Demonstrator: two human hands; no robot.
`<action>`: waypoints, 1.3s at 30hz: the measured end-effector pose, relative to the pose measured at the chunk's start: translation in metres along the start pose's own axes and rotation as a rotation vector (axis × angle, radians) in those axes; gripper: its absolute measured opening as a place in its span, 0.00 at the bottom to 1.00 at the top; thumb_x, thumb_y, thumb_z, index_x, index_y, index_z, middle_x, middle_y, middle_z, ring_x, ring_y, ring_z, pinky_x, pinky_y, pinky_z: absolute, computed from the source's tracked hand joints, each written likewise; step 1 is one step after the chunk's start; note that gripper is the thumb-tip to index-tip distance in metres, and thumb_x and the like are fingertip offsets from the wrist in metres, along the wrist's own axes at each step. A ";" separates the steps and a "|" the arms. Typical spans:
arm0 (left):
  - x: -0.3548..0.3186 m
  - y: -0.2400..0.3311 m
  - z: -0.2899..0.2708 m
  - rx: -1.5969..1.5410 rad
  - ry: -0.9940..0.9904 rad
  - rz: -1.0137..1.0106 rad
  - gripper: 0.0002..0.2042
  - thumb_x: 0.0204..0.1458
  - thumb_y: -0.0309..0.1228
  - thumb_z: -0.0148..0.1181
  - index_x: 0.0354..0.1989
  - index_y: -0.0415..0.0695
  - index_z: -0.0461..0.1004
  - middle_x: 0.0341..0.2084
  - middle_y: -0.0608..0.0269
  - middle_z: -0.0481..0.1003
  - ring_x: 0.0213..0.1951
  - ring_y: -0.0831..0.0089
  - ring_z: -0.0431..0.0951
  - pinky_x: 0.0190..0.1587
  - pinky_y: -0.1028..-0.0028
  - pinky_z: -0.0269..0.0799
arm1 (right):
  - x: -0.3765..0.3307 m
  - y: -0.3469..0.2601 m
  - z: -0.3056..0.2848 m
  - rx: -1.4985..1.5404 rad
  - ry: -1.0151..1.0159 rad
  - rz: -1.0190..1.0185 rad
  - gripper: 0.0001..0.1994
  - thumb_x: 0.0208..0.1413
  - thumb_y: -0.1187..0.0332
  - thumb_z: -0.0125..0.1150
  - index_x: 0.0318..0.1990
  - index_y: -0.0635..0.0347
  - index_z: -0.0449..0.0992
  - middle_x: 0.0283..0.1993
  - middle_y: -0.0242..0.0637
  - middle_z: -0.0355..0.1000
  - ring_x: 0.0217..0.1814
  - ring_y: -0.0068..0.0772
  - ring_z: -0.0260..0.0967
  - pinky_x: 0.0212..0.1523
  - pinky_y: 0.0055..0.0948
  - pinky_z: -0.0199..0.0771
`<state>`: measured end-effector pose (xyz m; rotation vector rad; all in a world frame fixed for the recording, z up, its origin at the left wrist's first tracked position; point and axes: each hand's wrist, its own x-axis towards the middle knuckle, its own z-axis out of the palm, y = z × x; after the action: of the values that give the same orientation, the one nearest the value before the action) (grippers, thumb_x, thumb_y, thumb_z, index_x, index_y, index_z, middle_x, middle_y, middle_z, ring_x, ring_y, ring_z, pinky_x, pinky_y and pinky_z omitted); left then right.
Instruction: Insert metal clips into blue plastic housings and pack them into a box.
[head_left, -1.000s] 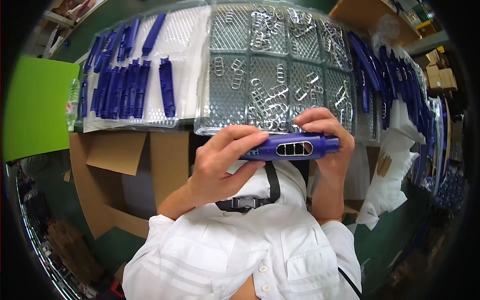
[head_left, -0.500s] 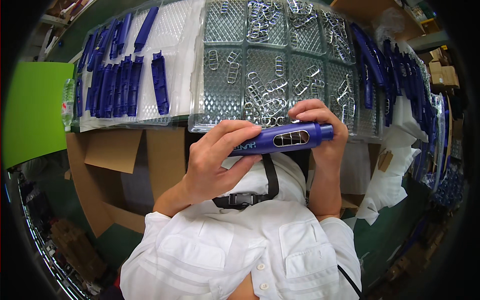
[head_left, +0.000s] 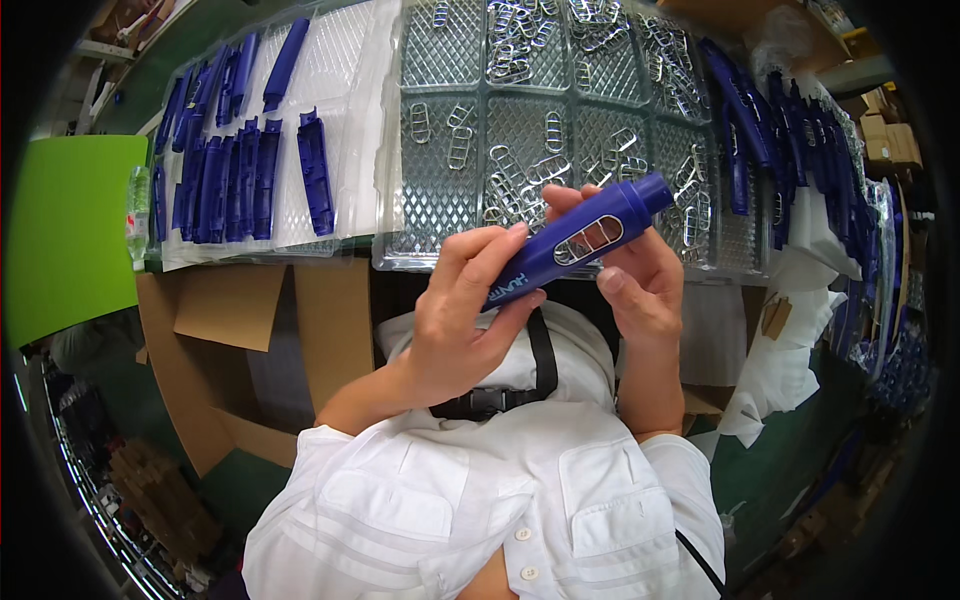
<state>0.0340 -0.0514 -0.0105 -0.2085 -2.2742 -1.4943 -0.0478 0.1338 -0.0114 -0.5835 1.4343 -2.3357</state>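
Tilted up to the right, a blue plastic tube-shaped housing (head_left: 550, 240) is between my hands in front of my chest. A chrome frame (head_left: 588, 240) with crossbars sits in its oval window. My left hand (head_left: 460, 300) is closed round the lower end, thumb below and fingers above. Behind the upper part curl the fingers of my right hand (head_left: 650, 290), their tips showing above it; the right thumb is off the surface, just under the window. Past the housing lies a clear compartment tray (head_left: 425, 215) with loose chrome frames (head_left: 520, 190) in several of its compartments.
Blue half-shells (head_left: 235, 185) lie in rows on a clear tray at the left. More blue shells (head_left: 745, 130) are piled at the right. Below the table edge stands an open cardboard box (head_left: 335, 330). A plastic bottle (head_left: 137, 215) stands beside a green panel (head_left: 70, 230).
The housing has swung from nearly level to a steep tilt, its right end raised. My right thumb has come away from the end, and the right fingers have shifted behind the housing.
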 end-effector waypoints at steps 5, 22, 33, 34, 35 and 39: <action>-0.008 0.015 0.015 -0.019 -0.160 0.080 0.41 0.52 0.20 0.70 0.75 0.33 0.56 0.62 0.41 0.68 0.51 0.48 0.81 0.45 0.62 0.83 | 0.000 -0.016 0.002 0.027 0.009 0.056 0.28 0.71 0.62 0.56 0.69 0.77 0.63 0.61 0.62 0.75 0.66 0.52 0.74 0.70 0.49 0.68; -0.017 0.037 0.016 0.022 -0.252 0.151 0.46 0.49 0.30 0.76 0.72 0.25 0.55 0.58 0.35 0.70 0.45 0.52 0.82 0.42 0.64 0.82 | -0.022 -0.030 0.002 0.102 0.023 0.039 0.22 0.74 0.64 0.54 0.66 0.71 0.70 0.60 0.54 0.77 0.58 0.35 0.78 0.60 0.35 0.78; 0.007 0.018 -0.004 0.002 -0.125 0.121 0.34 0.57 0.29 0.69 0.71 0.36 0.63 0.66 0.41 0.65 0.59 0.59 0.76 0.53 0.64 0.78 | -0.023 -0.037 0.002 0.030 0.020 0.038 0.21 0.73 0.66 0.54 0.65 0.75 0.70 0.57 0.51 0.78 0.55 0.36 0.79 0.56 0.34 0.81; 0.018 0.021 -0.007 -0.084 -0.158 0.075 0.35 0.59 0.29 0.69 0.73 0.36 0.60 0.66 0.42 0.67 0.59 0.60 0.77 0.54 0.64 0.78 | -0.025 -0.040 0.003 0.046 0.014 0.086 0.21 0.73 0.65 0.54 0.64 0.75 0.71 0.56 0.51 0.79 0.53 0.36 0.80 0.54 0.33 0.82; 0.029 0.025 -0.010 -0.169 -0.191 0.029 0.36 0.60 0.30 0.68 0.74 0.36 0.57 0.66 0.42 0.68 0.58 0.62 0.77 0.54 0.65 0.78 | -0.026 -0.044 0.003 0.051 0.015 0.089 0.21 0.73 0.65 0.54 0.64 0.75 0.71 0.56 0.51 0.79 0.53 0.36 0.80 0.54 0.33 0.82; 0.044 0.033 -0.001 -0.845 -0.207 -0.465 0.38 0.62 0.28 0.67 0.77 0.37 0.52 0.62 0.42 0.72 0.56 0.65 0.79 0.56 0.66 0.78 | -0.025 -0.060 0.013 0.206 -0.007 0.458 0.22 0.73 0.61 0.55 0.62 0.75 0.73 0.49 0.50 0.81 0.43 0.36 0.83 0.44 0.30 0.85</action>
<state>0.0060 -0.0425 0.0359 -0.0648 -1.7479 -2.7311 -0.0236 0.1620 0.0434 -0.1798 1.1554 -2.0711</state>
